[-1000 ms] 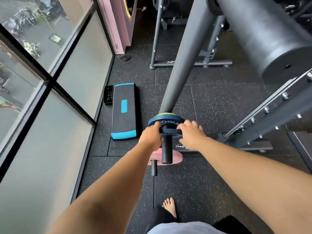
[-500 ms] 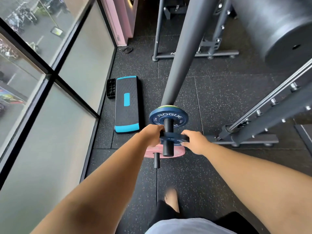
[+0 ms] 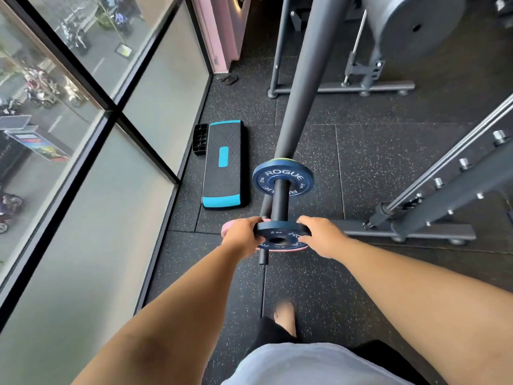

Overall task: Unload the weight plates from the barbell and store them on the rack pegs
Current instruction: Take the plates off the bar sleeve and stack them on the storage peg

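The long grey steel barbell (image 3: 302,79) runs away from the hands. Its long axis comes from the far top of the view down towards them. Its black cylindrical sleeve (image 3: 278,201) points its free end at the person and stops just beyond the hands.

Well apart to the right of the hands stands the grey steel rack frame (image 3: 455,187), with studs along its slanted beam. Whether those studs are the storage pegs I cannot tell.

On the sleeve, just beyond the hands, sits the larger round blue ROGUE weight plate (image 3: 283,176), with the edge of a yellow-green plate (image 3: 280,159) behind it.

The small round blue weight plate (image 3: 280,233) is between the hands, just off the sleeve's tip. Its centre hole shows empty and its flat face is turned up toward the camera.

The left hand (image 3: 244,234) and right hand (image 3: 323,234) are apart, each with fingers curled over an opposite rim of the small plate. Beneath them is a round pink plate (image 3: 226,228).

The step in hand looks like carrying off one freed plate. Next it needs turning toward the rack and lining the hole up with a peg.
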